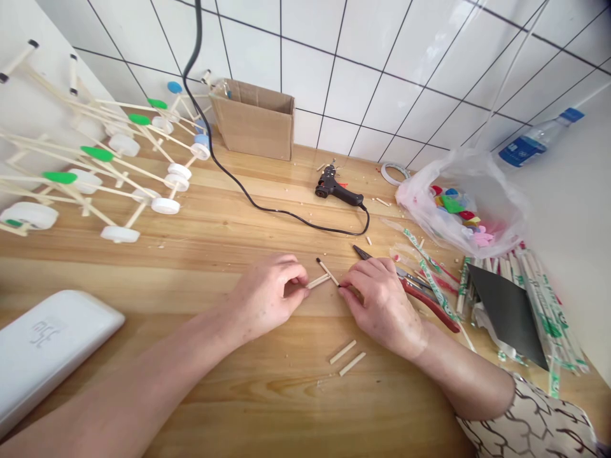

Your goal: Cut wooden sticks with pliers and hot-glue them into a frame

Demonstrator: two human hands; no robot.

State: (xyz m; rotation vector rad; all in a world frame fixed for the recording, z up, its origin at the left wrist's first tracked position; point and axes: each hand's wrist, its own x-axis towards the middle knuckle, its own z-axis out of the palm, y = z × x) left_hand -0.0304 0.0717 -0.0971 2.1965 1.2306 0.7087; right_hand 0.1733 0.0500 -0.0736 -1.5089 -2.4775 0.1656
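Observation:
Just left of centre, my left hand (267, 292) pinches the end of a short pale wooden stick (318, 281) between thumb and fingers. Opposite it, my right hand (384, 305) has thumb and fingertips closed on the lower end of a wooden stick with black ends (327, 271). The two sticks meet at an angle over the wooden table, the left one's tip at the middle of the black-ended one. Nearer to me lie two short loose sticks (352, 364). Red-handled pliers (433, 308) rest partly behind my right hand.
A black glue gun (341, 191) trails its cord across the table. Wheeled stick models (143, 130) stand left, near a cardboard box (255, 121). To the right are a plastic bag (501, 203) of colourful pieces, wrapped sticks (548, 299) and tape (395, 173). A white case (57, 343) lies front left.

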